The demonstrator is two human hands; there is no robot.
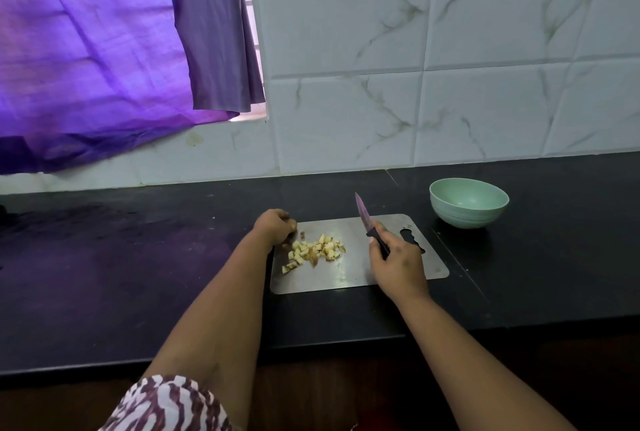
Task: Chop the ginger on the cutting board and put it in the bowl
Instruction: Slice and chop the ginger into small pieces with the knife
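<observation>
Pale yellow ginger, cut into many small cubes too heaped to count, lies in a loose pile on the left half of one steel cutting board near the bench's front edge. One green bowl stands apart, off the board's far right corner. Marble-look tiles and a purple curtain back the black bench. The left hand, fingers curled, rests at the board's far left corner; whether it pinches anything is unclear. The right hand grips one knife, its blade raised and pointing away.
</observation>
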